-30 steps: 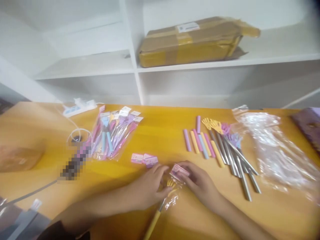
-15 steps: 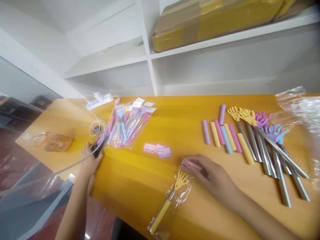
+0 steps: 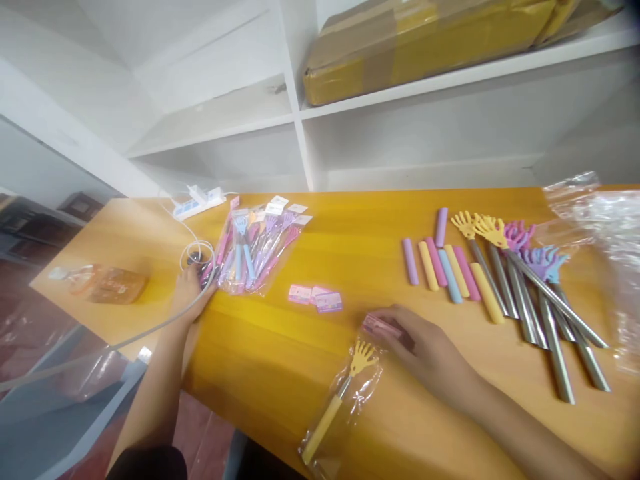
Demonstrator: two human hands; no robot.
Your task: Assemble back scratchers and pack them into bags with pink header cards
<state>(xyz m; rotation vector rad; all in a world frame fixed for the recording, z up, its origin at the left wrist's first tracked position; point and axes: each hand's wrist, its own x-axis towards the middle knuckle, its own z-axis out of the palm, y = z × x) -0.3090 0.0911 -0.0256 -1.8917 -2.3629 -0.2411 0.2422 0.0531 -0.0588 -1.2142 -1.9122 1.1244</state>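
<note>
My left hand (image 3: 193, 290) is at the far left of the table, curled at a small dark object (image 3: 209, 272) whose kind is unclear. A white cable crosses in front of it and hides part of the fingers. My right hand (image 3: 420, 340) pinches a folded pink card (image 3: 379, 327) at the top end of a clear bag. Inside that bag lies a yellow back scratcher (image 3: 363, 357) with a hand-shaped head, metal shaft and yellow grip. Farther up the table, between my hands, are several small printed cards (image 3: 327, 300).
Bagged back scratchers (image 3: 260, 247) lie in a pile beside my left hand. Coloured foam grips (image 3: 453, 273) and unbagged metal-shafted back scratchers (image 3: 540, 287) lie to the right, near clear plastic bags (image 3: 610, 247). A bottle (image 3: 115, 285) and a white power strip (image 3: 200, 203) are at left.
My left hand has moved slightly up and right, lowering the dark object beside the bagged pile. My right hand still pinches the card, almost unmoved.
</note>
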